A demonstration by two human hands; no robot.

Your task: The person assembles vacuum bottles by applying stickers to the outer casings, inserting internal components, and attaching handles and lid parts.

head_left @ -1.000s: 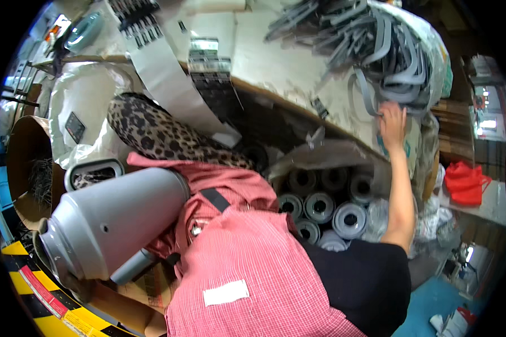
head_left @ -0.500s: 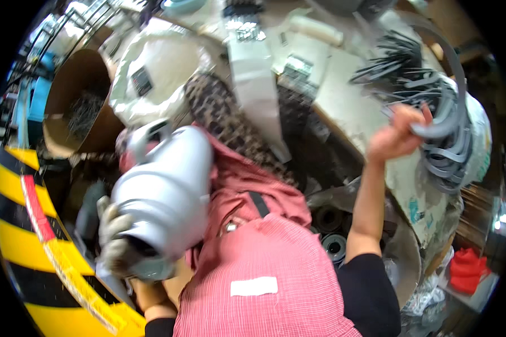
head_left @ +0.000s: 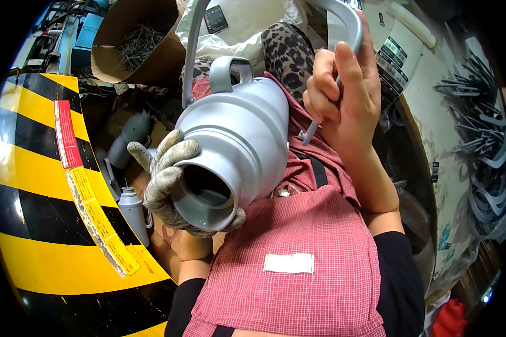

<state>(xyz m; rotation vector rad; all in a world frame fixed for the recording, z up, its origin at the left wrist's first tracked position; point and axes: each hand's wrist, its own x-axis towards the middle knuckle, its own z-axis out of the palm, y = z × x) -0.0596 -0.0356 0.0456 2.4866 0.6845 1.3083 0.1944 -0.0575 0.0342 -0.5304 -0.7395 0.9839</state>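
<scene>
- Grey flask body [head_left: 239,132]: head view, tilted across the lap, partly against the pink apron [head_left: 298,303], mouth toward the wearer; the lap apparently bears its weight.
- Left hand [head_left: 167,171], gloved: clamped around the mouth rim, likely for steadiness.
- Right hand [head_left: 348,92], bare: closed on a curved handle [head_left: 351,25], forefinger extended, presumably for control; far end's attachment cannot be told.
- Table [head_left: 433,112], right: handle pile [head_left: 496,160].

curved grey handle [head_left: 352,23] in right hand [head_left: 348,92] now by jug [head_left: 236,132], away from pile [head_left: 480,135]
</scene>
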